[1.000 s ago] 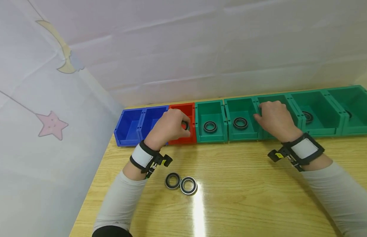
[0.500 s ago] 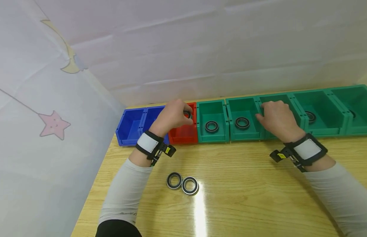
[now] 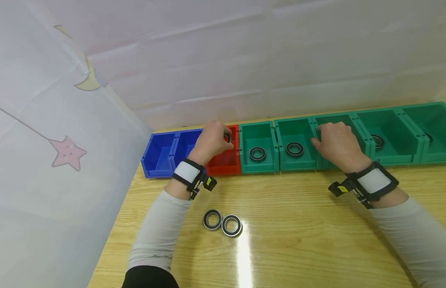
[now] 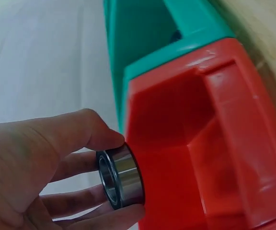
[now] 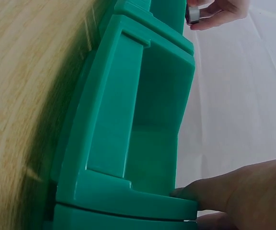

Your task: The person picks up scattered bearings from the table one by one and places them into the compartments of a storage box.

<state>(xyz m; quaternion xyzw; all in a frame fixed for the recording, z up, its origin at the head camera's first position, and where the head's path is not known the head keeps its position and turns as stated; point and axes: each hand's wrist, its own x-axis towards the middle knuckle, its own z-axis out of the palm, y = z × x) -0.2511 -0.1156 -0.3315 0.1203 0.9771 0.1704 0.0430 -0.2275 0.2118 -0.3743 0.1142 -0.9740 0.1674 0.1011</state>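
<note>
A ball bearing (image 4: 128, 179) with a shiny steel outer ring is pinched between the thumb and fingers of my left hand (image 3: 209, 141). It hangs over the red bin (image 3: 226, 171), tilted on edge in the left wrist view. My right hand (image 3: 338, 142) grips the side wall of a green bin (image 5: 109, 117); its thumb (image 5: 193, 191) lies over the inner side and a finger shows on the other. The other right fingers are hidden. On the table two bearings lie touching, a left one (image 3: 207, 214) and a right one (image 3: 236, 232).
Two blue bins (image 3: 159, 173) stand left of the red one. Several green bins run to the right; bearings show in some, such as the nearest bearing (image 3: 264, 157) and a larger-looking one (image 3: 300, 153). A white sheet (image 3: 262, 60) hangs behind the row above the wooden table (image 3: 298, 240).
My left hand has lifted the bearing up and back from low inside the red bin, then stayed nearly still. The right hand keeps its place.
</note>
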